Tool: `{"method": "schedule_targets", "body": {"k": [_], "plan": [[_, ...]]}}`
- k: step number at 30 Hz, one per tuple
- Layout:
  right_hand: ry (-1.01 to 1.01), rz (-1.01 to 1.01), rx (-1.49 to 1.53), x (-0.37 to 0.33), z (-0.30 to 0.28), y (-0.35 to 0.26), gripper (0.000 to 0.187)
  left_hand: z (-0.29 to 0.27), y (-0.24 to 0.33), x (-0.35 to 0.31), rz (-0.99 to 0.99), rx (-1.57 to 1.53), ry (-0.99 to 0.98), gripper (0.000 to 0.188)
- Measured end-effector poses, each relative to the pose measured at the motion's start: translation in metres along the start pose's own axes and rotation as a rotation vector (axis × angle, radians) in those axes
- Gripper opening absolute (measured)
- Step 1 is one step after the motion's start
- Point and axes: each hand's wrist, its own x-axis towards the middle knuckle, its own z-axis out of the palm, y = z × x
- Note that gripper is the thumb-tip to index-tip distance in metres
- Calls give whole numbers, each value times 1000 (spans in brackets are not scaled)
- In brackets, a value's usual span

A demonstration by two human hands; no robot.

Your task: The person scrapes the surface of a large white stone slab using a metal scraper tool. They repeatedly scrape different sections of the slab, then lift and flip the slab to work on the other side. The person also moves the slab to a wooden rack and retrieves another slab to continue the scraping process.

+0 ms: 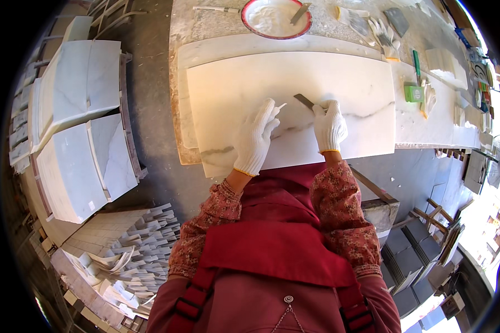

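Note:
A large white marble slab (294,77) with grey veins lies on top of another pale slab on the workbench in front of me. Over its near half is my left hand (254,139), in a white knit glove, its fingers closed on a small thin white sliver (281,107). My right hand (330,126), gloved alike, grips a dark flat scraper blade (303,101) that points up and to the left. The blade appears to be just above the slab; I cannot tell whether it touches.
Beyond the slab stands a red-rimmed bowl (256,34) of white paste with a putty knife (300,13) in it. Spare gloves (384,39) and a green box (414,94) lie to the right. Stacked marble slabs (75,161) stand at left, with tile pieces (144,244) below them.

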Motion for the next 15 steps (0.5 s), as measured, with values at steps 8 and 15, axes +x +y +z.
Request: {"method": "schedule_targets", "body": {"k": [8, 15], "plan": [[41, -80, 156, 13, -4, -4, 26, 23, -3, 17, 139, 194, -39, 46], [88, 68, 805, -21, -25, 66, 14, 26, 11, 27, 170, 395, -186, 31]]}}
